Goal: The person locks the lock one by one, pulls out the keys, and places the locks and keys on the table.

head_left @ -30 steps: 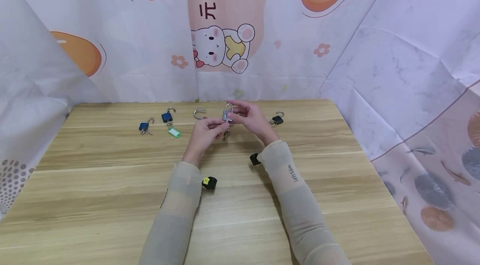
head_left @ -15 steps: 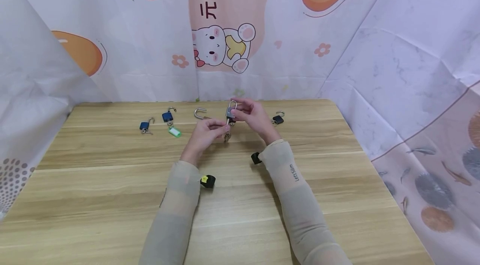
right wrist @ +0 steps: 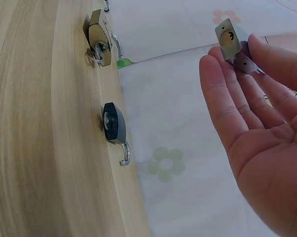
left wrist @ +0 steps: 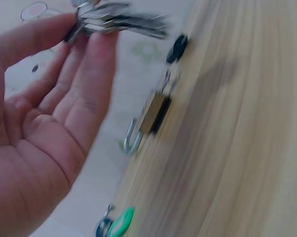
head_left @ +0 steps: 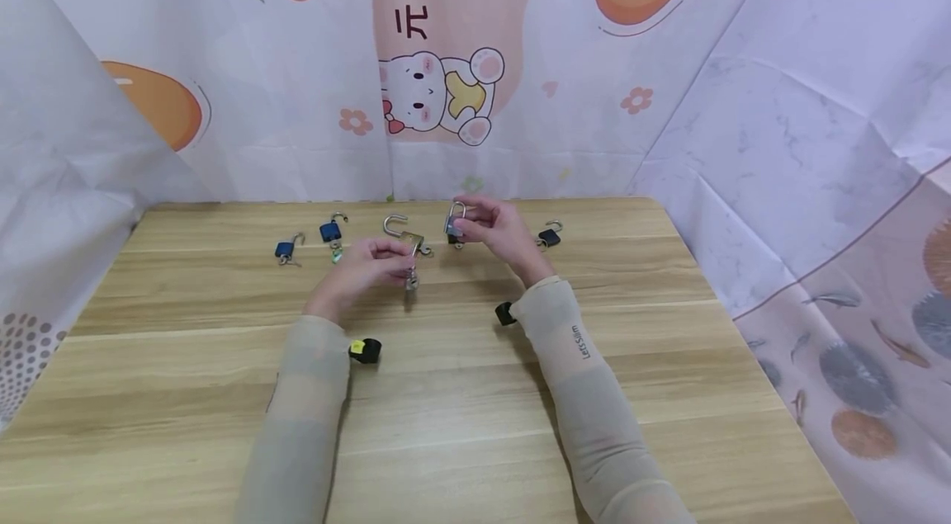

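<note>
Near the far edge of a broad wood-grained bench [head_left: 446, 433], the left hand [head_left: 364, 270] pinches metal keys [head_left: 412, 281]; across a gap, the right hand [head_left: 502, 233] grips a boxy silver padlock [head_left: 451, 225].

Counter [head_left: 438, 433]: wood-grain top, pale tan streaked with brown, grain running side to side. Directly on it, toward the far edge, a loose row of five padlocks, listed from left to right. Blue padlock [head_left: 285, 250]: shackle open, key at its base. Second blue padlock [head_left: 330, 232]: shackle open, green tag [left wrist: 122, 223] beside it. Brass padlock [left wrist: 152, 112]: shackle open, key at its keyhole end. Dark padlock [right wrist: 115, 123]: near the brass one, shackle open. Black padlock [head_left: 549, 237]: right end, shackle open.
</note>
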Tool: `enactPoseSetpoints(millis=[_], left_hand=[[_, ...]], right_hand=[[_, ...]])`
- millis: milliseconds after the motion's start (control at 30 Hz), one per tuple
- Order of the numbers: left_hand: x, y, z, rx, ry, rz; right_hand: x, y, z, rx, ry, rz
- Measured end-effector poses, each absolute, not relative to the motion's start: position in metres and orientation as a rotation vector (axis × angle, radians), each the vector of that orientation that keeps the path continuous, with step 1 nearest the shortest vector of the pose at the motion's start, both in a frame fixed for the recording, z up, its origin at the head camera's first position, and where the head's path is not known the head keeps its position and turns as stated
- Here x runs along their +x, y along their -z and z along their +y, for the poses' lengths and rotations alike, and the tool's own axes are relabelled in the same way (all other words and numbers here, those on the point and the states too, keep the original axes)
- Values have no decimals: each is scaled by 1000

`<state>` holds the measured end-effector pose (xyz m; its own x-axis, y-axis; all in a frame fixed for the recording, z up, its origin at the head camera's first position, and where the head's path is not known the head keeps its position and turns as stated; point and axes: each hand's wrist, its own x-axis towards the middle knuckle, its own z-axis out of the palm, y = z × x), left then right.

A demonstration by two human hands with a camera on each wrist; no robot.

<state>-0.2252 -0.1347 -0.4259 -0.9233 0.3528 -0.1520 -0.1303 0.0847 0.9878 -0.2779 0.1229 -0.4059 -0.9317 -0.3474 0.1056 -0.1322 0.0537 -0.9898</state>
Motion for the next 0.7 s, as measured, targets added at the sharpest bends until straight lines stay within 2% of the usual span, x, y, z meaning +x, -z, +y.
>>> enactPoseSetpoints(millis=[267,700], left_hand=[[-222,431,-163,374,-1579,2026],[-226,441,-164,230,-1504,2152]], right_hand=[[-278,406,122,-523,1944,2168],[-277,408,120,-545,1928,2165]])
